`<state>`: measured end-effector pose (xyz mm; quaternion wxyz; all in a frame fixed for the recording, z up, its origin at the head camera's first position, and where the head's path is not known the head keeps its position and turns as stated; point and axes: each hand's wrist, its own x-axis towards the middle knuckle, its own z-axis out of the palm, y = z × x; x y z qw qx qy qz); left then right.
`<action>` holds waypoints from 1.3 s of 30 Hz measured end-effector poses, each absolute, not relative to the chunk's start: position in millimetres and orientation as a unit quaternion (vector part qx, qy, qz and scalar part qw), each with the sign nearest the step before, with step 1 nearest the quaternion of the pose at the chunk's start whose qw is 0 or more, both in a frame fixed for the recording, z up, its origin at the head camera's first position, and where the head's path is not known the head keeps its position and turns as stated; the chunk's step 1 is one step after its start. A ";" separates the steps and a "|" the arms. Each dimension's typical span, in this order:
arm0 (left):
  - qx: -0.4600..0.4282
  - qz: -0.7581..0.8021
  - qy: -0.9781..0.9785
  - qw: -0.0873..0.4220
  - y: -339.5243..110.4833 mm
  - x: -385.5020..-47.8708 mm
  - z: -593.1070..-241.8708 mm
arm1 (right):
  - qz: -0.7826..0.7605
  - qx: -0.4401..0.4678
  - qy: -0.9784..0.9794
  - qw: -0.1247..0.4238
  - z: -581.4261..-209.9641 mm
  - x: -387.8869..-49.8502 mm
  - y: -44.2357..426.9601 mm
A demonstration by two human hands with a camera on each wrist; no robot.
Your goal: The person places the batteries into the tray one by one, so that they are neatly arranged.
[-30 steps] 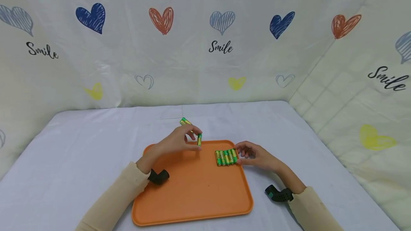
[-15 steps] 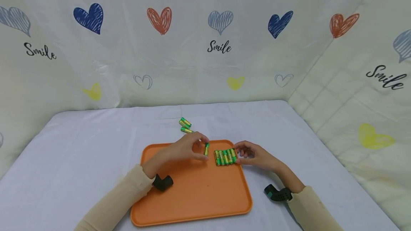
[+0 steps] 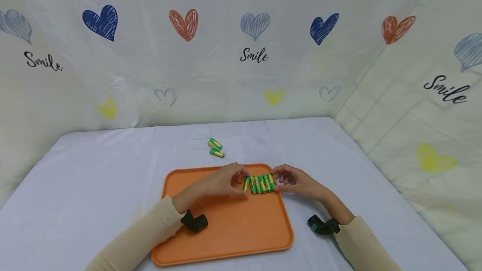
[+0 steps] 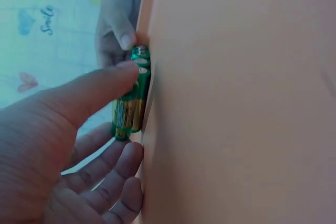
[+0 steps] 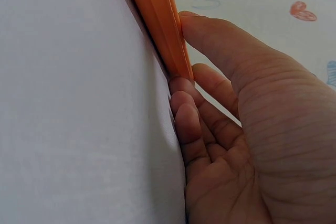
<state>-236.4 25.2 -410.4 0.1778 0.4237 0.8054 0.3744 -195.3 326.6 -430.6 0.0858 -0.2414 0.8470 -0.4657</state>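
Pinched in the left hand (image 3: 221, 181), the green-and-gold cylindrical battery (image 3: 246, 184) beside the matching battery row (image 3: 262, 184), near the far-right corner of the orange rectangular tray (image 3: 233, 229), wants laying snugly parallel, with right hand (image 3: 299, 183) grip unclear.

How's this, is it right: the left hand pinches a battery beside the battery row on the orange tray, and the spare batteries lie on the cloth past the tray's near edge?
Not quite: the head view shows the spare batteries on the cloth past the far edge, not the near one. The left hand does pinch a battery beside the battery row on the orange tray.
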 end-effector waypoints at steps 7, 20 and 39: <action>0.420 0.377 0.810 0.160 28.8 -236.6 -415.5 | -0.465 -0.243 0.847 0.083 -428.9 -195.5 325.5; 0.421 0.384 0.811 0.133 38.2 -232.3 -421.1 | -0.466 -0.246 0.846 0.082 -429.7 -195.5 324.7; 0.407 0.421 0.793 0.167 34.7 -233.0 -417.6 | -0.463 -0.242 0.849 0.082 -428.7 -193.8 324.2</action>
